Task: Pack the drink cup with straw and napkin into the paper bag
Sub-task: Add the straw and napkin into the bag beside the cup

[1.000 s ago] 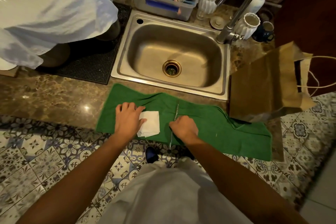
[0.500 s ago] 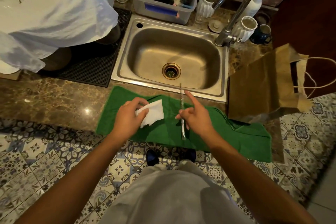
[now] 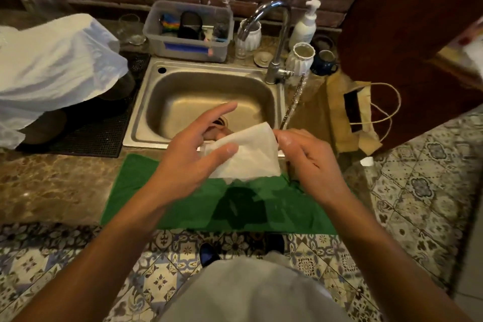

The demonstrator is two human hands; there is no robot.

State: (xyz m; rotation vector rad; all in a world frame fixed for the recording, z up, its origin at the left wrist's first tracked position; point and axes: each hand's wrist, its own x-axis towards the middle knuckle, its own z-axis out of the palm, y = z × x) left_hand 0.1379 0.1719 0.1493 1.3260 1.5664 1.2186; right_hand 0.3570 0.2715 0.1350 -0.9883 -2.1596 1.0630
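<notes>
**Now both hands hold the napkin and straw over the sink's front edge**

Up above the green towel (image 3: pixel 183 206), the left hand (image 3: pixel 188 162) pinches the white napkin (image 3: pixel 248 154) at its left corner, thumb pressed on top of the paper while the index finger sticks out straight toward the sink (image 3: pixel 209 102). The napkin hangs spread between the 2 hands, its lower edge just above the towel and its upper edge over the sink's front rim.

At the napkin's right edge, the right hand (image 3: pixel 308 159) has its fingers curled around a thin clear straw (image 3: pixel 294 102). From that grip the straw slants up and away toward the base of the tap (image 3: pixel 277 42). Whether this hand also grips the napkin's edge cannot be told, as the paper hides the fingertips.

Just right of the sink, the brown paper bag (image 3: pixel 337 112) lies on its side on the stone table (image 3: pixel 52 185), its mouth and cord handles pointing right, toward a dark wooden panel. No drink cup can be made out with certainty.

Behind the sink stand a grey plastic tub (image 3: pixel 188 42) of washing-up bits, 2 white ribbed pots, a pump bottle (image 3: pixel 304 25) and a dark blue mug (image 3: pixel 324 63), all against a brick wall. A white cloth (image 3: pixel 52 60) covers things on a black mat at the left. Patterned floor tiles and the person's pale clothing fill the bottom of the view.
</notes>
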